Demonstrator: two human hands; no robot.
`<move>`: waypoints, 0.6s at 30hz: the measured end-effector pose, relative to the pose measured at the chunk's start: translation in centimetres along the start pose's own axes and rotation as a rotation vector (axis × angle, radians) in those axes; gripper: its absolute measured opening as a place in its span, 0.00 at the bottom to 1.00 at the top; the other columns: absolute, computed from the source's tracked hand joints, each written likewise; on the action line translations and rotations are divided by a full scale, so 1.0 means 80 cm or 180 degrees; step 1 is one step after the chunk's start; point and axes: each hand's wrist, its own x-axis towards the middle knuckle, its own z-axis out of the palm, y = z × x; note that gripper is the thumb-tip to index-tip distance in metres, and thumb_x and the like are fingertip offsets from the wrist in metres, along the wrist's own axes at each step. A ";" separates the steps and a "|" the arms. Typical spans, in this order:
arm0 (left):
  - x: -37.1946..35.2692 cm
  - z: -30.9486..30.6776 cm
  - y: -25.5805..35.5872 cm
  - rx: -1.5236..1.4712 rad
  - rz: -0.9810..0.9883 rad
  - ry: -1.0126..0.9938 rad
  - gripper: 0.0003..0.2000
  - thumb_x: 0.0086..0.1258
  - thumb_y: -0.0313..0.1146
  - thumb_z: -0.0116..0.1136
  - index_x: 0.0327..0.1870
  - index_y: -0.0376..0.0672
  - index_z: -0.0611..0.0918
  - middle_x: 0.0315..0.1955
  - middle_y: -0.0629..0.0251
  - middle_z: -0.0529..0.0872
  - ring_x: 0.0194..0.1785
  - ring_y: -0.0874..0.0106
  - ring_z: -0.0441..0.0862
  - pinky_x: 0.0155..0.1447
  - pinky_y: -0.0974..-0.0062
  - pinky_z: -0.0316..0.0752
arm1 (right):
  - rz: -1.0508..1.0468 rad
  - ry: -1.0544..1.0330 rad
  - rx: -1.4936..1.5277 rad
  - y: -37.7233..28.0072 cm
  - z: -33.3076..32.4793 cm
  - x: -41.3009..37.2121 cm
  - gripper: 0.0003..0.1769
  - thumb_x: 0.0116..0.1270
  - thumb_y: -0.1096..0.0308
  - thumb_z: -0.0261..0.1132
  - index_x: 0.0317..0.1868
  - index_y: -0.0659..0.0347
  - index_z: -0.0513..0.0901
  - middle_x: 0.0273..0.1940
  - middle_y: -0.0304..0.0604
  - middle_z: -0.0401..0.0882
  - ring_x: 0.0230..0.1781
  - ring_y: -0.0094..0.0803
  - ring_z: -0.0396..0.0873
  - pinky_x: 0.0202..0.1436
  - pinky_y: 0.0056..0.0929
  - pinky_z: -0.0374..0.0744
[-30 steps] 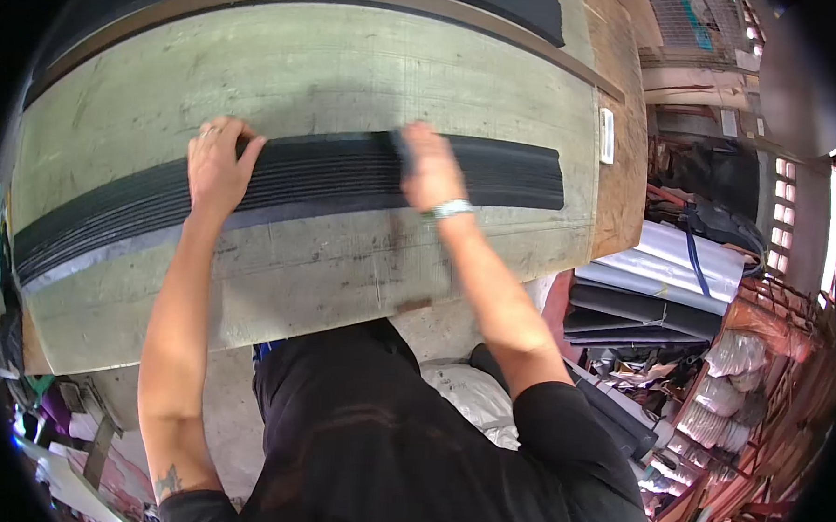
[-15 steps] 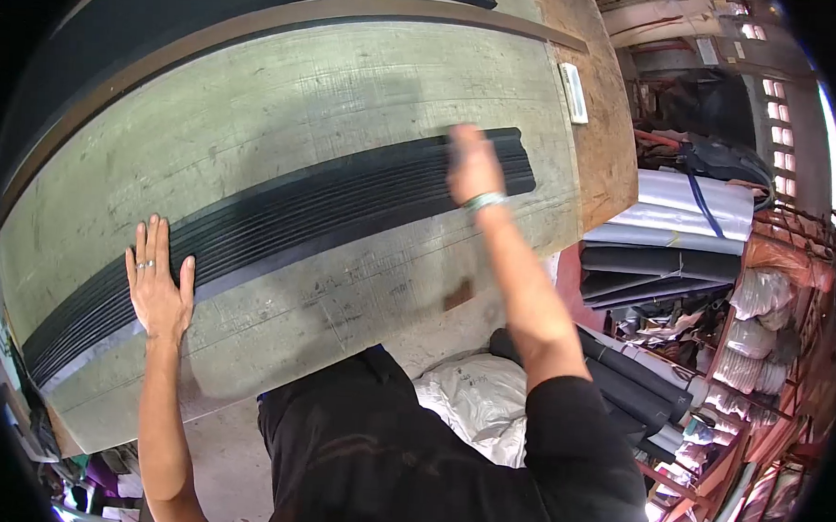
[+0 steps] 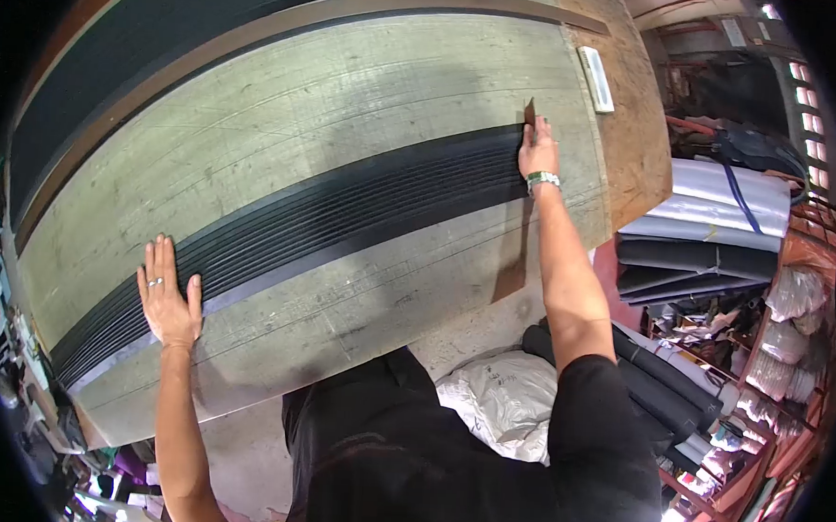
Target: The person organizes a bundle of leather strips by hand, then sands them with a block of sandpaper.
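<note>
My left hand (image 3: 170, 299) lies flat on the left part of a stack of long black strips (image 3: 346, 202), its fingers stretched out and a ring on one of them. The strips' edges are staggered like steps along the stack. At the stack's right end, my right hand (image 3: 539, 156) has its fingers closed on a thin brown flat strip (image 3: 510, 280), which crosses the black strips. One tip of it shows beyond my fingers, and its lower end reaches the table's near edge. My palm hides its middle.
A long brown bar (image 3: 288, 27) lies across the far side of the worktable (image 3: 426, 84), beside a wide black sheet (image 3: 176, 36). A small white box (image 3: 595, 79) sits near the right edge. Rolls of material (image 3: 698, 264) and a white sack (image 3: 505, 395) stand off the table.
My right hand has moved right to the end of the black stack, and the brown flat strip has shifted right with it. My left hand stays flat on the stack.
</note>
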 end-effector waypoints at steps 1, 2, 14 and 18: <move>0.000 -0.002 0.000 0.0016 0.0014 -0.0022 0.37 0.80 0.49 0.53 0.86 0.45 0.62 0.85 0.62 0.63 0.88 0.59 0.55 0.88 0.50 0.50 | -0.0190 0.0449 -0.0584 0.001 0.015 0.001 0.18 0.76 0.72 0.61 0.62 0.66 0.82 0.61 0.63 0.83 0.61 0.59 0.82 0.68 0.50 0.81; 0.001 -0.004 0.001 0.0024 0.0034 -0.0041 0.37 0.79 0.49 0.53 0.86 0.45 0.61 0.85 0.62 0.63 0.88 0.58 0.55 0.88 0.50 0.50 | 0.0370 -0.0332 0.0164 -0.082 -0.034 -0.008 0.15 0.73 0.71 0.63 0.57 0.66 0.84 0.55 0.63 0.85 0.56 0.61 0.83 0.66 0.53 0.81; -0.030 -0.004 -0.010 -0.0066 -0.0211 -0.0262 0.34 0.85 0.50 0.48 0.88 0.50 0.59 0.87 0.65 0.57 0.90 0.57 0.47 0.89 0.47 0.41 | -0.0959 -0.0292 0.0234 -0.142 -0.029 -0.104 0.39 0.51 0.78 0.73 0.69 0.63 0.79 0.71 0.59 0.76 0.75 0.60 0.70 0.77 0.57 0.68; -0.037 -0.002 -0.013 -0.0192 -0.0195 -0.0201 0.33 0.87 0.52 0.45 0.87 0.49 0.59 0.87 0.66 0.57 0.90 0.57 0.47 0.89 0.48 0.41 | 0.0507 -0.0830 0.0100 -0.195 -0.021 -0.090 0.35 0.55 0.77 0.71 0.67 0.65 0.79 0.69 0.59 0.76 0.72 0.61 0.73 0.75 0.50 0.71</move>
